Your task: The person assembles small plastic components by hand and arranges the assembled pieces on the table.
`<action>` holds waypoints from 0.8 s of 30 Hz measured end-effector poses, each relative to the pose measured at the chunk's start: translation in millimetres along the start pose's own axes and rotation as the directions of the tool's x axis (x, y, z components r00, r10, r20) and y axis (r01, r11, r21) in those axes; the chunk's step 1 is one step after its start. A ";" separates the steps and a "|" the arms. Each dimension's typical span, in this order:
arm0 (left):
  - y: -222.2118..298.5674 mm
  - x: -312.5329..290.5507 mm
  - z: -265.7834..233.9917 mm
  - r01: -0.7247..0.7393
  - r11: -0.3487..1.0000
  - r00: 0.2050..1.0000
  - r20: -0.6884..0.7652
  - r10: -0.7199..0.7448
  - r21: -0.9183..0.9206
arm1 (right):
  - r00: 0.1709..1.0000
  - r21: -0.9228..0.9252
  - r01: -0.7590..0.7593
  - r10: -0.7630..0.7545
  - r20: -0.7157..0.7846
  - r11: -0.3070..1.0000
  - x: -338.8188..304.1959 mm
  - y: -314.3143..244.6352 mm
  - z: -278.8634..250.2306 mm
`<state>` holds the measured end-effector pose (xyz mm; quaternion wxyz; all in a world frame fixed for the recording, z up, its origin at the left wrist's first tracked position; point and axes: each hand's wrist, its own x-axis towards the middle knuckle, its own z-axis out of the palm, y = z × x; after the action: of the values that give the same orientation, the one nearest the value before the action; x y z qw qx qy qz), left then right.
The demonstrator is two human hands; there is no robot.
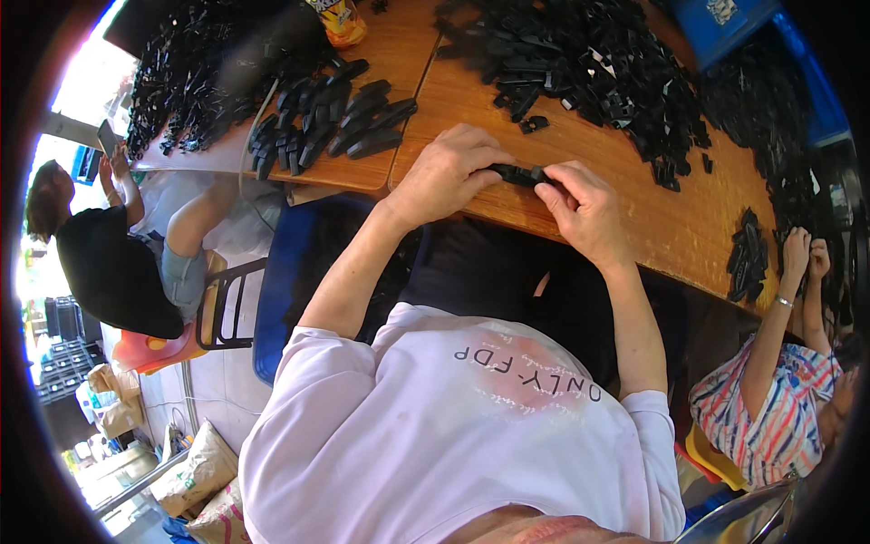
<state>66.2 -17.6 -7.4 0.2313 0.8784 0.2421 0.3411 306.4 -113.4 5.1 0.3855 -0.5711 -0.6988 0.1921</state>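
Note:
Both my hands are at the near edge of the wooden table, holding a small, long black plastic part (517,175) between them. My left hand (450,174) pinches its left end with thumb and fingers. The right end sits between the thumb and fingers of my right hand (587,207). My fingers cover both ends, so its exact kind cannot be made out. Left of my left hand lies a group of larger, long black plastic pieces (362,122). Beyond my right hand spreads a big heap of loose black parts (598,77).
Another heap of small black parts (195,86) covers the table's far left, near an orange-yellow packet (340,23). Blue bins (725,32) stand far right. A small pile (749,254) lies by a co-worker in a striped shirt (766,399). Another person (113,258) sits at left.

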 end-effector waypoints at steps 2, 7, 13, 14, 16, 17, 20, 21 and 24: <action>0.0 -0.8 2.1 0.005 1.000 1.000 -0.009 -0.005 -0.011 | 0.995 -0.053 0.091 -0.093 -0.034 0.994 -1.7 5.7 2.6; -1.9 0.4 2.9 0.018 0.996 1.000 -0.021 -0.020 -0.082 | 0.974 -0.107 0.223 -0.225 -0.008 0.969 3.4 10.4 -0.3; 4.4 3.9 1.3 0.182 0.970 0.983 0.023 -0.181 -0.163 | 0.934 -0.124 0.357 -0.355 0.044 0.926 15.3 21.5 -4.3; 5.2 3.8 1.7 0.181 0.970 0.983 0.023 -0.180 -0.163 | 0.934 -0.126 0.358 -0.355 0.044 0.925 15.2 19.5 -3.9; 6.7 4.9 2.1 0.157 0.971 0.987 0.010 -0.158 -0.179 | 0.907 -0.221 0.415 -0.420 0.025 0.883 15.4 12.6 -0.8; 5.4 5.1 2.3 0.150 0.973 0.988 0.005 -0.152 -0.176 | 0.904 -0.225 0.420 -0.426 0.022 0.879 16.1 9.7 0.7; 1.1 3.8 6.3 0.115 0.981 0.993 -0.020 -0.119 -0.157 | 0.876 -0.305 0.465 -0.482 0.022 0.831 15.5 6.7 13.4; 2.6 3.0 6.9 0.084 0.988 0.996 -0.017 -0.087 -0.130 | 0.875 -0.315 0.460 -0.484 0.000 0.830 14.1 7.0 23.0; 5.9 2.1 7.0 0.095 0.989 0.995 -0.023 -0.098 -0.109 | 0.876 -0.314 0.449 -0.482 -0.032 0.837 18.3 5.5 29.1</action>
<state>74.2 -22.6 -7.6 0.2912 0.8471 0.2685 0.3543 287.0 -89.6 -11.2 0.3682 -0.4449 -0.8150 -0.0465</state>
